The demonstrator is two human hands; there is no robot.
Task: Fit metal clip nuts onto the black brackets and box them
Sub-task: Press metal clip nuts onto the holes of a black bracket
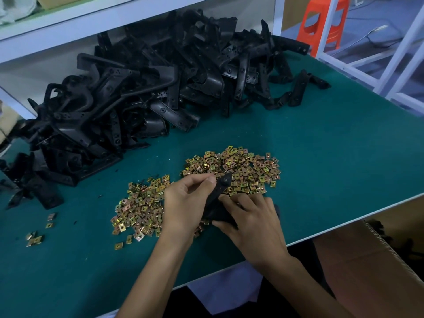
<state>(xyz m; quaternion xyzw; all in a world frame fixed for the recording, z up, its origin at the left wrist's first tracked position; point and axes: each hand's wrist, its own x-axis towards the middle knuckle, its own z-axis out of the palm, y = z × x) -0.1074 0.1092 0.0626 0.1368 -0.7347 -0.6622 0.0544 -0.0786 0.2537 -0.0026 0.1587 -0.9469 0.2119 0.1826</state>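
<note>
The green desk ends in a pale near edge that runs on a slant from the lower left up to the right, passing just under both wrists. Its far right edge slants away toward a white frame and an orange stool. Bare green mat lies open to the right of the work, between the nuts and that right edge, and again at the near left, where only a few stray nuts sit. The back and left are crowded by a big pile of brackets heaped against the white shelf. Below the near edge at the right stands a cardboard box. The clip nuts lie in a loose heap mid-desk, spreading down to the left of the hands. Both forearms reach in from below and meet over this heap around one black bracket, which is held tilted with its rounded end up. The left hand has its fingers curled, with thumb and forefinger pinching the bracket's upper arm; whether a nut is between them cannot be told. The right hand is clamped round the bracket's lower part, knuckles up.
</note>
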